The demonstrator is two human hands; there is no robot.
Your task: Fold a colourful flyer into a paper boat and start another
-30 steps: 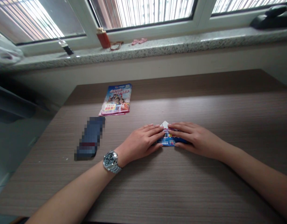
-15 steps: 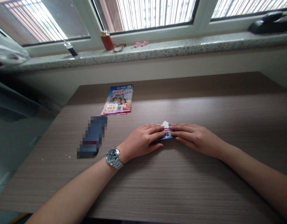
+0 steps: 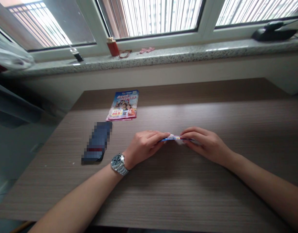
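A folded printed paper leaflet, blue, white and pink, is held nearly edge-on just above the table between my two hands. My left hand, below a metal wristwatch, pinches its left end between fingers and thumb. At its right end my right hand grips the paper with the fingers above and the thumb below. The fingers cover both ends of the leaflet, so its full folded shape is hidden.
A stack of colourful leaflets lies on the wood-grain table at the back left. Nearer stands a dark pixelated object, lying flat. On the granite windowsill are a red container and a black device.
The folded leaflet has been lifted and tilted from lying flat to nearly edge-on. My right hand has closed round its right end, with the thumb now beneath. The view has shifted slightly.
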